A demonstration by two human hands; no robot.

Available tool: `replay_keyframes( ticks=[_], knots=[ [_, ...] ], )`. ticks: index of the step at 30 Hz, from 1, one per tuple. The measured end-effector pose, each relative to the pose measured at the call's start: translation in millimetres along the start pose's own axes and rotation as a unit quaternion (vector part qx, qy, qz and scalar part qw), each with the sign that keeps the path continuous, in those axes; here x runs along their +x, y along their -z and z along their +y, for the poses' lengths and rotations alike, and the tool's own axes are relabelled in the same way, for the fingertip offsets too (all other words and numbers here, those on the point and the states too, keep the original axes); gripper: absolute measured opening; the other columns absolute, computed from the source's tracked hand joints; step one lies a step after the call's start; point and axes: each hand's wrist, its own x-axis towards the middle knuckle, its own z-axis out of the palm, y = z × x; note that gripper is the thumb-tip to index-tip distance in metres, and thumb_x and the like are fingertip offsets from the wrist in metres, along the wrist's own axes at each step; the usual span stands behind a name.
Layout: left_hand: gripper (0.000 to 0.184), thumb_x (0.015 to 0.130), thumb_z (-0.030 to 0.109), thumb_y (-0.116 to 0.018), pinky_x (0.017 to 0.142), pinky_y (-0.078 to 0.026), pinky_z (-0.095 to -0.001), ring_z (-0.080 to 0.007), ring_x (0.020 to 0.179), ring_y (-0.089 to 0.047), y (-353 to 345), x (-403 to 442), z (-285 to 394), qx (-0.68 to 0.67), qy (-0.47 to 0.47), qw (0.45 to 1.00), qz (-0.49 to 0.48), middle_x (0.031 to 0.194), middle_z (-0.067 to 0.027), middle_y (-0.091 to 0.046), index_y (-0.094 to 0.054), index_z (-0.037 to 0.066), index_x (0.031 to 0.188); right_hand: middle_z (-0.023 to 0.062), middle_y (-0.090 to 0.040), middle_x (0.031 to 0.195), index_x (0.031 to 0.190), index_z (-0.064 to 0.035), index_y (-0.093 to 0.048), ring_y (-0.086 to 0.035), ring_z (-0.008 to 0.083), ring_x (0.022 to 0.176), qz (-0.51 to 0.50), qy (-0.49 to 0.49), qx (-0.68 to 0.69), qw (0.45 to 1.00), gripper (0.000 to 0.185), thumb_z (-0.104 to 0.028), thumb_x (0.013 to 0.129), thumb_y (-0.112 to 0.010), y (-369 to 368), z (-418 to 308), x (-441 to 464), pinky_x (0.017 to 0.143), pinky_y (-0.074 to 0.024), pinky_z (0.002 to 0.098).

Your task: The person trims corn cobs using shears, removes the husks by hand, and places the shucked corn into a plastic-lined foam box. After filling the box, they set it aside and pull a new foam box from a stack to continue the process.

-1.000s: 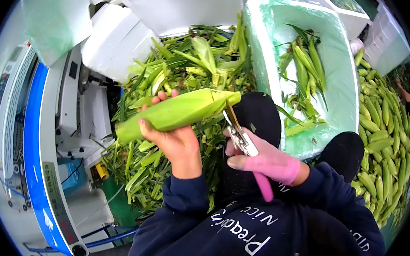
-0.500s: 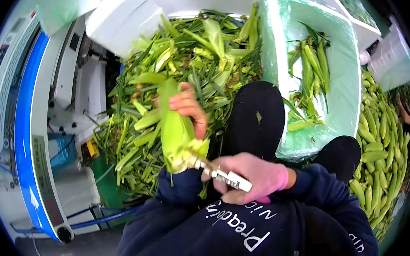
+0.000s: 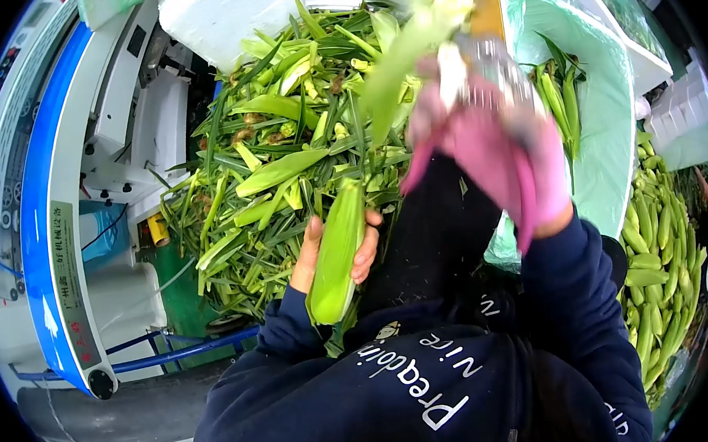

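My left hand (image 3: 363,257) is wrapped round an ear of corn (image 3: 337,255) in smooth, pale green husk, held tilted in front of my chest. My right hand (image 3: 501,149), in a pink glove, is raised towards the plastic-lined box and smeared by motion. It holds a metal tool (image 3: 491,72), too blurred to name exactly. By its fingers a blurred strip of corn husk (image 3: 401,70) with a pale cut end stretches away from the glove. Darker pink parts hang below the hand; I cannot tell whether they belong to the tool or the glove.
A heap of husks (image 3: 275,144) lies in front of me. To the right stands a box lined with green plastic (image 3: 605,179), with several ears (image 3: 561,108) inside. Beyond it is a large pile of ears (image 3: 660,257). A blue and white machine (image 3: 42,218) stands at the left.
My right hand has swung up and right, away from the corn, with the metal tool and a husk strip. The ear in my left hand came down nearer my chest, and its pale base is gone.
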Motion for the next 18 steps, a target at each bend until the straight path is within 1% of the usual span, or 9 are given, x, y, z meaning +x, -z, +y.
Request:
replay_keyframes(
  ticks=[3,4,7,8,12,13,16,17,18],
  knots=[
    [0.088,0.084,0.077,-0.056,0.05,-0.048,-0.0313,-0.0191,0.056,-0.051,17.3,-10.8,0.3,-0.043,-0.129,0.99,0.035,0.076,-0.0075,-0.052,-0.049,0.003,0.13,0.0134,-0.064,0.109,0.126,-0.003,-0.052,-0.062,0.0305,0.104,0.099,0.001,0.151,0.984,0.047,-0.037,0.094,-0.061,42.5,18.5,38.2,0.096,-0.0505,0.044],
    [0.085,0.084,0.076,-0.058,0.054,-0.05,-0.0348,-0.0215,0.061,-0.054,8.0,-12.4,6.9,0.014,-0.167,0.978,0.128,0.077,-0.0079,-0.052,-0.05,0.004,0.129,0.012,-0.065,0.109,0.118,-0.0054,-0.056,-0.063,0.0303,0.104,-0.012,-0.026,0.09,0.996,0.037,-0.034,0.095,-0.062,47.5,28.4,28.6,0.095,-0.0512,0.0444],
    [0.079,0.08,0.069,-0.069,0.068,-0.053,-0.035,-0.0222,0.074,-0.061,-5.3,-2.6,22.0,0.262,-0.25,0.913,0.189,0.085,-0.0088,-0.058,-0.05,0.009,0.128,0.009,-0.064,0.108,0.121,-0.0037,-0.055,-0.066,0.0279,0.099,0.01,-0.339,0.16,0.927,0.037,-0.012,0.088,-0.07,47.6,78.1,-23.4,0.092,-0.0535,0.0422],
    [0.084,0.077,0.069,-0.073,0.072,-0.053,-0.0329,-0.0216,0.079,-0.064,-12.0,-1.8,29.6,0.344,-0.24,0.883,0.208,0.089,-0.0107,-0.062,-0.05,0.006,0.128,0.0084,-0.063,0.109,0.128,-0.002,-0.052,-0.066,0.0241,0.094,0.001,-0.413,0.014,0.911,0.047,-0.014,0.086,-0.071,27.2,71.4,-41.3,0.091,-0.0534,0.0381],
    [0.127,0.074,0.058,-0.082,0.08,-0.052,-0.032,-0.0184,0.09,-0.065,-46.5,4.0,48.6,0.44,-0.145,0.865,0.193,0.096,-0.0092,-0.064,-0.005,0.002,0.159,0.007,-0.062,0.103,0.126,-0.0001,-0.051,-0.061,0.0135,0.076,-0.06,-0.33,-0.061,0.94,0.042,-0.01,0.087,-0.064,12.3,57.6,-63.7,0.066,-0.0517,0.0247],
    [0.113,0.075,0.05,-0.084,0.084,-0.051,-0.0327,-0.0179,0.094,-0.065,-47.4,6.0,50.1,0.403,-0.079,0.898,0.155,0.101,-0.0086,-0.065,-0.022,0.0,0.156,0.0066,-0.061,0.103,0.125,0.0002,-0.051,-0.059,0.0121,0.074,-0.05,-0.314,-0.071,0.945,0.041,-0.01,0.088,-0.064,11.5,51.3,-64.3,0.062,-0.0504,0.0233],
    [0.079,0.076,0.044,-0.083,0.095,-0.048,-0.034,-0.0173,0.102,-0.062,-34.7,16.7,35.1,0.499,-0.057,0.849,0.163,0.107,-0.0089,-0.067,-0.054,-0.001,0.134,0.0064,-0.061,0.103,0.125,-0.0011,-0.051,-0.058,0.012,0.072,-0.057,-0.329,-0.11,0.936,0.04,-0.011,0.088,-0.064,14.1,37.5,-75.0,0.064,-0.0508,0.0248],
    [0.068,0.081,0.04,-0.08,0.091,-0.051,-0.0338,-0.0183,0.1,-0.064,-1.4,12.6,29.8,0.55,-0.055,0.81,0.194,0.106,-0.0085,-0.067,-0.054,-0.001,0.129,0.0064,-0.061,0.103,0.125,-0.0012,-0.051,-0.058,0.012,0.072,-0.054,-0.331,-0.114,0.935,0.04,-0.011,0.089,-0.064,14.4,34.9,-78.9,0.064,-0.0509,0.0251],
    [0.063,0.084,0.037,-0.078,0.088,-0.052,-0.0336,-0.0189,0.1,-0.064,-16.8,21.1,36.5,0.438,-0.097,0.856,0.257,0.105,-0.0086,-0.067,-0.053,-0.002,0.127,0.0074,-0.063,0.104,0.126,-0.0004,-0.05,-0.06,0.0129,0.077,-0.056,-0.373,-0.107,0.92,0.042,-0.013,0.089,-0.066,11.3,20.5,-80.1,0.066,-0.0513,0.0262]
  ],
)
